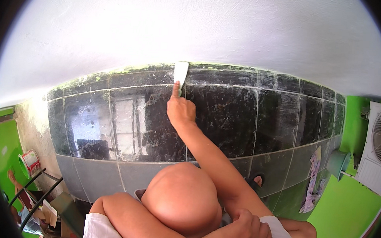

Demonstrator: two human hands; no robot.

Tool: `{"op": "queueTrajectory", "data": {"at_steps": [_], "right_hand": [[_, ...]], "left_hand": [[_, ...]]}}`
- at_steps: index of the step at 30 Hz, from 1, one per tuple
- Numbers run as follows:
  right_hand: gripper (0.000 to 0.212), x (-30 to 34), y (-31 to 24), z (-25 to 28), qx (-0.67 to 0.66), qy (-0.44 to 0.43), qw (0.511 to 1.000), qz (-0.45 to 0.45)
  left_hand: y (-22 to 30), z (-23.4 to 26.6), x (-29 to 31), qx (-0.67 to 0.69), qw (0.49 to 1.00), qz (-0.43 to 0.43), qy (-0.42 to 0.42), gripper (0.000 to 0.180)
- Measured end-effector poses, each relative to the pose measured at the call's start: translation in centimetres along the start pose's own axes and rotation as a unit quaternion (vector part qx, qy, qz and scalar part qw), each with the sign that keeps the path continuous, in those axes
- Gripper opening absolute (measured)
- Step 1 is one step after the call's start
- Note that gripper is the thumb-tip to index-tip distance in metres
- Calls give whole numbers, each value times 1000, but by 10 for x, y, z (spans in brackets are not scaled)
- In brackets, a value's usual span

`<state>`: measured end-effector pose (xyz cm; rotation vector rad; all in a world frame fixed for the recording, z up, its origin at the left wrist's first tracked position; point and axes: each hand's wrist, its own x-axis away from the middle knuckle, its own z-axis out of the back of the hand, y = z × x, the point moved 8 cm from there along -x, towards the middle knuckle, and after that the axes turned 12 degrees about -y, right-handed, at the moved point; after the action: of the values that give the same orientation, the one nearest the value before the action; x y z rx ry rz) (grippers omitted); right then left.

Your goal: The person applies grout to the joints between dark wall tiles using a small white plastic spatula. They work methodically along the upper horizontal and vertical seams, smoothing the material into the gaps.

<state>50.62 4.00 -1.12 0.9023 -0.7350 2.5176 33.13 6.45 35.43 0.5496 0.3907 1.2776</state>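
My right hand (182, 111) reaches forward with its fingers closed around the handle of a white putty knife (181, 70). The index finger lies straight along the blade. At its far end, the blade meets the top edge of the black tiles (221, 116), where the white wall (196, 23) begins. Streaks of light green and whitish residue mark that edge on both sides of the blade. My left forearm crosses below my bent knee (181, 197), and my left hand (246, 233) rests curled against my right upper arm. What its fingers hold, if anything, is hidden.
Grey tiles (91, 176) border the black ones; my sandalled foot (258, 180) shows there. At right are a patterned cloth (313, 181), a green bucket (338, 165) and a fan unit (377, 139). Left stand a paint pail (31, 162), black metal rails (37, 205), cardboard (65, 211) and another person's arm (14, 180).
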Motion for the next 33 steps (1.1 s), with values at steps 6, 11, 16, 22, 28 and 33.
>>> {"op": "queueTrajectory", "data": {"at_steps": [6,11,16,22,28,33], "right_hand": [[78,1,6,-3,-38,1,999,-30],[71,-10,-70,-13,-31,-47,992,113],[58,-8,-76,-25,-94,9,971,221],[47,-20,-66,-17,-154,47,968,195],[44,-17,-23,-12,-110,121,974,158],[49,-3,1,-10,-92,143,981,88]], "left_hand": [[5,2,-2,-1,1000,-17,-11,24],[5,4,0,-10,1000,-10,-24,25],[7,6,3,-31,999,2,12,25],[7,7,1,-37,999,1,-14,24],[7,5,-2,-33,999,3,-4,26],[4,2,0,-28,999,23,28,28]]}}
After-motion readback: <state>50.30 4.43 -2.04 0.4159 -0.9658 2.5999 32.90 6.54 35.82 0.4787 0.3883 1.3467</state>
